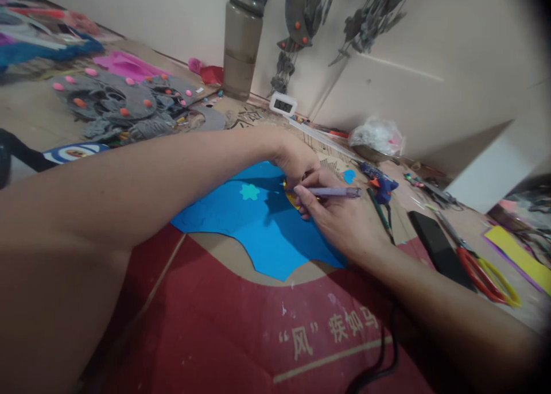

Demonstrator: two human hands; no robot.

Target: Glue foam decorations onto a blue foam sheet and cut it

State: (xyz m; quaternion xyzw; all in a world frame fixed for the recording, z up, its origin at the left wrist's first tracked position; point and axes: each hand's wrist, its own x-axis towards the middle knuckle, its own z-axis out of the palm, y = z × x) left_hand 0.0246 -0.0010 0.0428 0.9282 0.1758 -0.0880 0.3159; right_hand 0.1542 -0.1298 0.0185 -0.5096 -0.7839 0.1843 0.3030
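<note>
A blue sheet with scalloped edges [275, 239] lies flat on the cardboard, bearing a small turquoise flower-shaped cutout [249, 192]. My left hand [297, 155] reaches across from the left, its fingers curled down onto a yellow piece [293, 197] on the blue sheet. Most of that piece and my left fingertips are hidden. My right hand [329, 207] is closed around a purple pen [338, 192], held nearly level, its front end against the left fingers and the yellow piece.
Right of the sheet lie a blue glue gun [381, 184], a green pencil [380, 215], a black phone [439, 247] and red-and-yellow scissors [484, 273]. Behind stand a bottle [243, 49] and a white digital clock [283, 104]. Grey felt pieces with pompoms [116, 98] lie back left.
</note>
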